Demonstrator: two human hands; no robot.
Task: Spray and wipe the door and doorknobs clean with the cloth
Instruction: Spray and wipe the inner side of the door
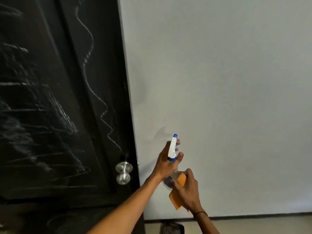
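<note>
A black door [50,98] fills the left half, marked with white chalk scribbles and a long wavy line. Its silver doorknob [123,173] sticks out near the door's right edge. In front of the wall, to the right of the knob, my left hand [166,162] grips the neck of a spray bottle [172,150] with a white and blue trigger head, fingers around the trigger. My right hand [187,188] holds an orange cloth [177,199] against the bottle's lower body, which is mostly hidden.
A plain pale wall [228,90] covers the right side down to a dark skirting strip [253,215]. A dark object [172,228] sits on the floor at the wall's foot, beside the door's bottom corner.
</note>
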